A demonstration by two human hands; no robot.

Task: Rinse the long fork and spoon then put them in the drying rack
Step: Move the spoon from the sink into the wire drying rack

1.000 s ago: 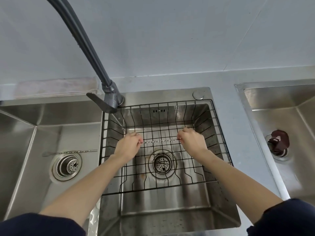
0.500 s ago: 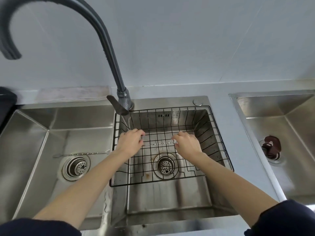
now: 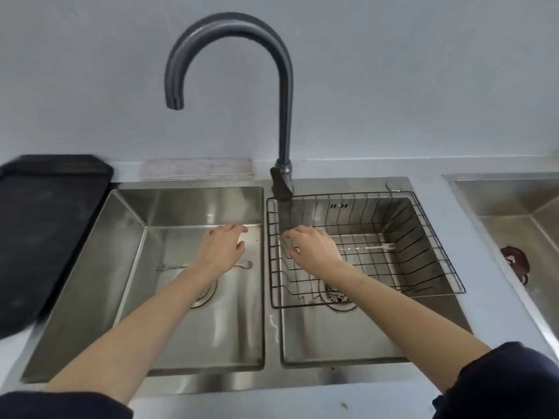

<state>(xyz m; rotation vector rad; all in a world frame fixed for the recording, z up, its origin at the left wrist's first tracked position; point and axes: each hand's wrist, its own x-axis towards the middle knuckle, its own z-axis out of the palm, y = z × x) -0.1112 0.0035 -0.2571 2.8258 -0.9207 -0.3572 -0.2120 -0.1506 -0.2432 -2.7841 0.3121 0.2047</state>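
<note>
The long fork (image 3: 370, 247) lies flat on the bottom wires of the black wire drying rack (image 3: 447, 261), tines toward the right; the rack sits in the right sink basin. The long spoon (image 3: 245, 265) lies on the floor of the left basin (image 3: 133, 246), its bowl to the right and most of its twisted handle hidden under my left wrist. My left hand (image 3: 220, 252) hovers over the left basin above the spoon, fingers spread, holding nothing. My right hand (image 3: 311, 249) is inside the rack's left part, fingers apart and empty, just left of the fork's handle.
A dark grey gooseneck tap (image 3: 284, 122) rises between the basins, its spout over the left basin; no water runs. A folded cloth (image 3: 198, 169) lies behind the left basin. A black board (image 3: 48, 225) lies at far left. Another sink (image 3: 520, 222) with a brown object (image 3: 515, 261) is at right.
Both hands let go of the fork, which now rests in the rack. My left hand moved left over the left basin. The view shifted left and up.
</note>
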